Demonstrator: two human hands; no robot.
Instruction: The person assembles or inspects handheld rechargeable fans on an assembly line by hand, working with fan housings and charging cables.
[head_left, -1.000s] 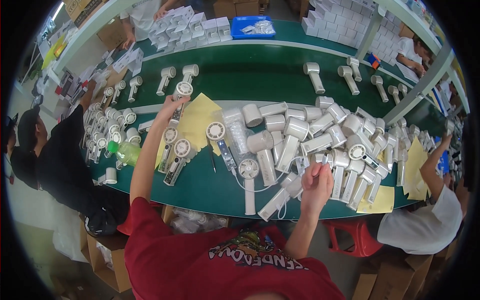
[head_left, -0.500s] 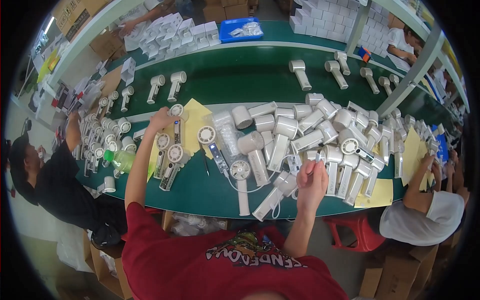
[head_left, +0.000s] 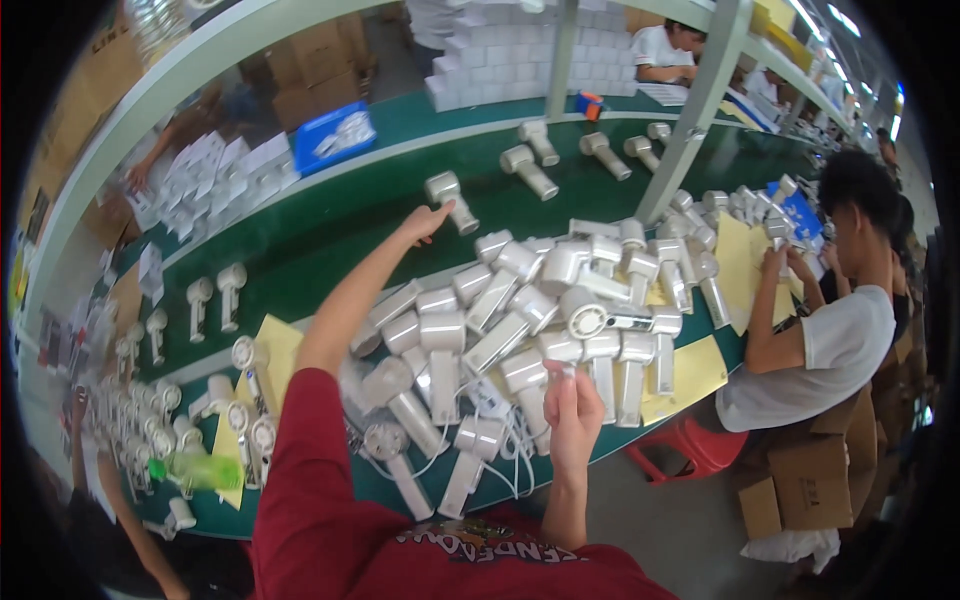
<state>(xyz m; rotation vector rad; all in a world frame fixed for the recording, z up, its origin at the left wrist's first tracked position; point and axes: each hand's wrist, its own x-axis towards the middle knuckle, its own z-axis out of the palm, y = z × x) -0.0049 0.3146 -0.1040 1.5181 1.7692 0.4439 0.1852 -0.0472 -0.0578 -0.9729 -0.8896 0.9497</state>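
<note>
Hand fan (head_left: pixel 452 203) lies on green belt (head_left: pixel 330 235), just beyond fan pile (head_left: pixel 497 342). L hand (head_left: pixel 425 225), also beyond pile, is at fan, can't tell if gripping. R hand (head_left: pixel 575 418), pile's near side, pinches small white pc (head_left: pixel 568 372).

Shirt: a deep red, soft fabric top (head_left: pixel 340 560) with short sleeves, loosely cut and creased in broad folds
Left sleeve: a plain red, wide tube of cloth (head_left: pixel 308 440), ending in a simple straight edge around the upper arm
Right sleeve: the same red where the cloth shows, its edge hard to make out
Chest print: a row of chunky, pale, dark-edged letters (head_left: pixel 480 550), bent by folds, beside a small multicoloured patch too unclear to read
Forearms: bare, slim, tapering toward the wrists
Left hand (head_left: pixel 424 226): ungloved
Right hand (head_left: pixel 573 412): ungloved
</note>
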